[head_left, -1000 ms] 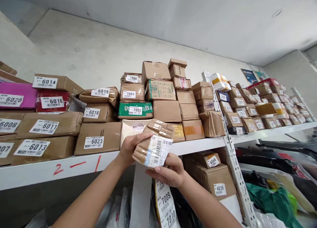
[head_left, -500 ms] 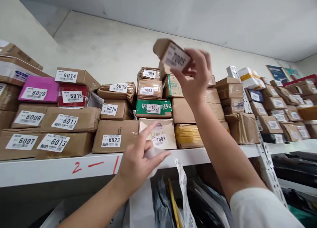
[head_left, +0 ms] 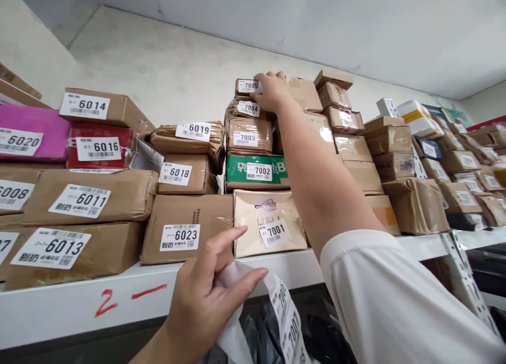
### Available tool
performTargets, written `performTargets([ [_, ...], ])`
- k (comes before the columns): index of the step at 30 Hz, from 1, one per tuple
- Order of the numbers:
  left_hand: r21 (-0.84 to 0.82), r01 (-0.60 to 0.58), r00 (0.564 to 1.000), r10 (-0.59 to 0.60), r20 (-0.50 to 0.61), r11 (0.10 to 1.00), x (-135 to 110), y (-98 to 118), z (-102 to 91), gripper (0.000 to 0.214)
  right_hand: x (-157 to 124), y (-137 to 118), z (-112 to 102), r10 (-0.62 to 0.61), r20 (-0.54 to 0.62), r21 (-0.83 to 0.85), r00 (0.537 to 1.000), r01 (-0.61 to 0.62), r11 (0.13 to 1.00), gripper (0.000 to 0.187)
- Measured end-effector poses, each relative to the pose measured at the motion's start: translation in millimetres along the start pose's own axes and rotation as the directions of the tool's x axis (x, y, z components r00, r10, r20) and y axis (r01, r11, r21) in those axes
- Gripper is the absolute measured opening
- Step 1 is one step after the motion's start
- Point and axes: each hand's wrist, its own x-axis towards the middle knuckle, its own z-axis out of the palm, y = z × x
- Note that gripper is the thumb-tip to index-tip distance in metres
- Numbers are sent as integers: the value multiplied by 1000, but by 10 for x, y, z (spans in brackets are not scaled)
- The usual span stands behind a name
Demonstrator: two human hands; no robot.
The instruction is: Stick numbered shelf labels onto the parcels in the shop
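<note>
My right hand [head_left: 274,94] grips the small cardboard box labelled 7005 [head_left: 247,86], which sits on top of a stack. Directly beneath it come box 7004 [head_left: 247,107], box 7003 [head_left: 249,136], the green box 7002 [head_left: 256,172] and the cream box 7001 [head_left: 270,221]. Low in front of the shelf, my left hand [head_left: 209,295] has its lower fingers curled round a strip of number labels [head_left: 291,329], with thumb and index finger stretched apart. The strip hangs down, showing 7007 on one label.
A white shelf [head_left: 174,285] with red marker writing carries the parcels. Left of the stack stand box 6023 [head_left: 185,221], box 6018 [head_left: 185,174] and parcel 6019 [head_left: 190,137]. More cartons [head_left: 346,120] are piled to the right. Dark bags [head_left: 261,327] lie below the shelf.
My right hand has brought box 7005 from the air down and left onto box 7004. My left hand keeps the label strip, and the view has moved closer to the shelf.
</note>
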Motion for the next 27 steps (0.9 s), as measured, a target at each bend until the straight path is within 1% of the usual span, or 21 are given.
performTargets([
  [1,2,-12,1000,12,-5,1000,14,-2,8,51,14,-11,-14,14,29,-11,999,-14,1000,41],
  [3,23,-15,1000,15,-25,1000,42,6,18,47,-17,-72,-90,33,26,-16,999,-33,999,56],
  [5,58,-2,999,4,-47,998,65,34,19,41,-205,-171,-243,-5,-100,36,995,9,999,72],
  [6,70,-4,998,8,-59,998,73,60,19,34,-381,-223,-348,-39,-169,95,985,56,994,72],
  [7,70,-15,997,20,-69,997,78,94,22,26,-616,-268,-467,-90,-232,184,968,135,974,62],
  [8,57,-28,996,33,-79,998,82,139,35,17,-908,-302,-594,-150,-170,336,974,200,920,44],
  [9,33,-36,995,39,-90,999,83,193,60,9,-1246,-319,-721,-238,-37,500,971,225,836,35],
  [10,-2,-33,994,33,-106,999,82,256,101,4,-1618,-318,-841,-359,181,647,916,164,744,39],
  [11,-45,-18,992,12,-126,999,78,327,160,5,-2007,-300,-946,-451,363,741,816,41,671,44],
  [12,-96,9,989,-23,-144,995,71,402,236,8,-2394,-268,-1032,-502,488,782,715,-102,615,57],
  [13,-149,44,985,-68,-161,988,58,480,328,10,-2764,-224,-1100,-503,569,785,650,-248,567,74],
  [14,-199,83,978,-118,-173,976,38,562,430,12,-3103,-173,-1151,-469,608,782,641,-378,496,82],
  [15,-238,124,969,-170,-180,963,12,646,539,14,-3402,-116,-1190,-415,630,775,656,-490,400,80],
  [16,-258,168,960,-217,-177,952,-22,735,648,17,-3658,-54,-1224,-347,628,778,697,-579,245,68],
  [17,-251,206,959,-246,-141,946,-63,829,754,19,-3871,13,-1257,-262,644,760,719,-639,116,58],
  [18,-219,222,967,-243,-77,950,-110,930,855,22,-4045,85,-1295,-168,644,759,746,-650,23,51],
  [19,-167,212,977,-214,5,963,-163,1037,953,24,-4185,163,-1338,-78,638,766,766,-642,-37,44],
  [21,-63,155,975,-142,172,986,-276,1269,1147,27,-4391,336,-1435,61,607,795,792,-605,-49,39],
  [23,-36,181,950,-165,267,983,-385,1502,1360,41,-4535,526,-1529,130,567,821,814,-571,-2,32],
  [25,-89,364,889,-318,329,927,-479,1704,1595,38,-4648,721,-1599,179,505,846,844,-526,89,21],
  [27,-173,564,790,-466,398,808,-550,1849,1835,23,-4747,909,-1638,219,441,856,870,-481,189,15],
])
